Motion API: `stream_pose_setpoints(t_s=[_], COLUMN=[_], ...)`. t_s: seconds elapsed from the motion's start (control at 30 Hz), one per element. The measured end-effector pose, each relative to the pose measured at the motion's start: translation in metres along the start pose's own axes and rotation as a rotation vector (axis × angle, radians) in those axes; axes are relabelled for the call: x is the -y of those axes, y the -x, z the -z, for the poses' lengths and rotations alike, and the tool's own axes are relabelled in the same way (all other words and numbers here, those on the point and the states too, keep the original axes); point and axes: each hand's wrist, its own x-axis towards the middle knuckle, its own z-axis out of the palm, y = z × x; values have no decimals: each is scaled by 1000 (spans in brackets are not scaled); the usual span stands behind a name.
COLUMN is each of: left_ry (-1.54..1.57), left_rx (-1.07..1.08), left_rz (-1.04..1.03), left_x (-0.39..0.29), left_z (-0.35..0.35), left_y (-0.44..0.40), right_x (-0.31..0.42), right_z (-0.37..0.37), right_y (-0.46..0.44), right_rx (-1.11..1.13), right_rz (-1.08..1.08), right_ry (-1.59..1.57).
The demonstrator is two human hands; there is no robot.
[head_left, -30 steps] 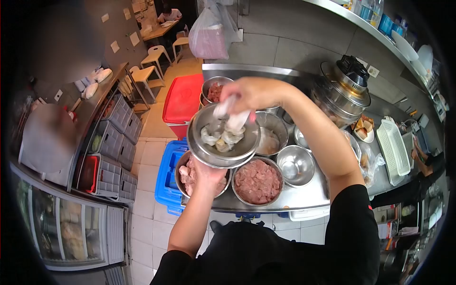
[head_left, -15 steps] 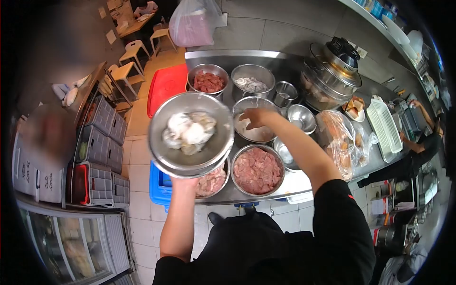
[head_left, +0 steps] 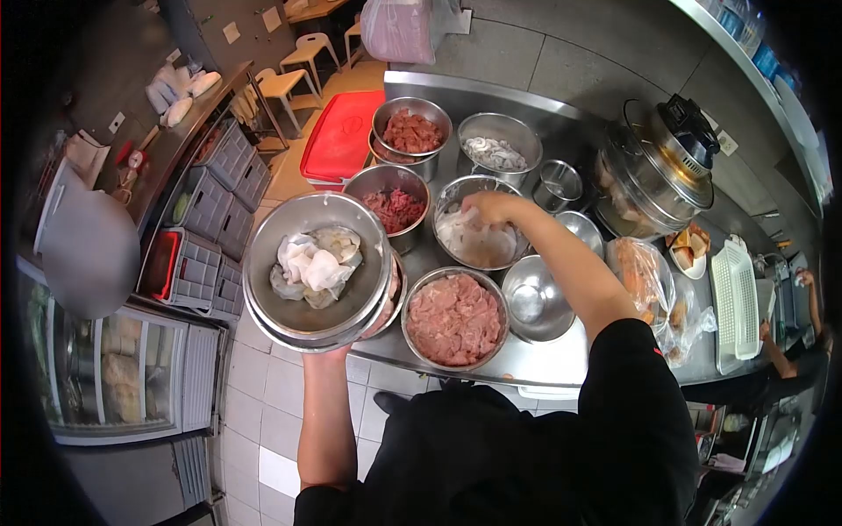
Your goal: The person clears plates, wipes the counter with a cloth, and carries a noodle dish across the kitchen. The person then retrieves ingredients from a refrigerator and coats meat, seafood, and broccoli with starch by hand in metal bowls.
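Note:
My left hand (head_left: 326, 352) is closed under the near side of a steel bowl (head_left: 263, 254), holding it up over the counter's left edge. White, glossy seafood pieces (head_left: 316, 267) lie in it, and another metal rim shows just beneath. My right hand (head_left: 491, 209) reaches down into a second steel bowl (head_left: 449, 187) with whitish pieces in cloudy liquid. Its fingertips are hidden among those pieces. Nearest to that bowl are a bowl of pale pink meat (head_left: 456, 320), a bowl of red shredded meat (head_left: 395, 206) and a bare steel bowl (head_left: 538, 298).
Sliced red meat (head_left: 412, 131) and pale strips (head_left: 495, 153) fill bowls at the back. A steel cup (head_left: 559, 182), a glass-bowled cooker (head_left: 658, 167), bagged food (head_left: 645, 276) and a white basket (head_left: 735, 298) stand rightward. A red lid (head_left: 342, 131) lies left. Another person's arm (head_left: 781, 351) shows far right.
My right hand has gone from above the bowl down into its contents. The held bowl has shifted left and slightly down in view, uncovering the red shredded meat. The whole view has turned.

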Motion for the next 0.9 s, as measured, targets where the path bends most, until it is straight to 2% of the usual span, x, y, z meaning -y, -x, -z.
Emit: stream_pose_setpoints(t_s=[0.03, 0.2, 0.3, 0.37, 0.4, 0.43, 0.5, 0.53, 0.6, 0.7, 0.73, 0.77, 0.83, 0.9], left_ry=[1, -2, -6, -8, -7, -6, -2, 2, 8, 15, 15, 17, 16, 21], left_rx=[2, -9, -18, -24, -27, -28, -34, -33, -36, -43, -42, -44, -40, -34], left_rz=[3, 21, 36, 50, 57, 64, 74, 80, 85, 96, 102, 105, 122, 135], left_x=[3, 10, 13, 15, 15, 16, 16, 15, 14, 13, 13, 13, 15, 17], left_z=[-1, 4, 5, 6, 6, 8, 9, 8, 11, 14, 14, 14, 13, 11], left_y=[0, -3, -7, -10, -10, -12, -11, -10, -9, -9, -9, -9, -9, -9], right_x=[0, -7, -7, -1, 11, 16, 18, 16, 7, -6, -10, -10, -12, 8], right_z=[2, -9, -24, -46, -42, -39, -35, -33, -27, -9, -6, -1, 12, 23], right_y=[5, 2, -10, -15, -15, -17, -24, -22, -15, -8, -3, 1, 10, 34], right_rx=[47, 11, -91, -350, -242, -239, -32, -34, -24, -21, -122, -125, -47, -118], right_rz=[-71, -46, 4, 94, 40, 38, 28, 27, 31, 53, 12, 9, 28, -42], right_ry=[-118, -163, -263, 285, 314, 312, 268, 273, -119, -185, -165, -165, 38, 30])
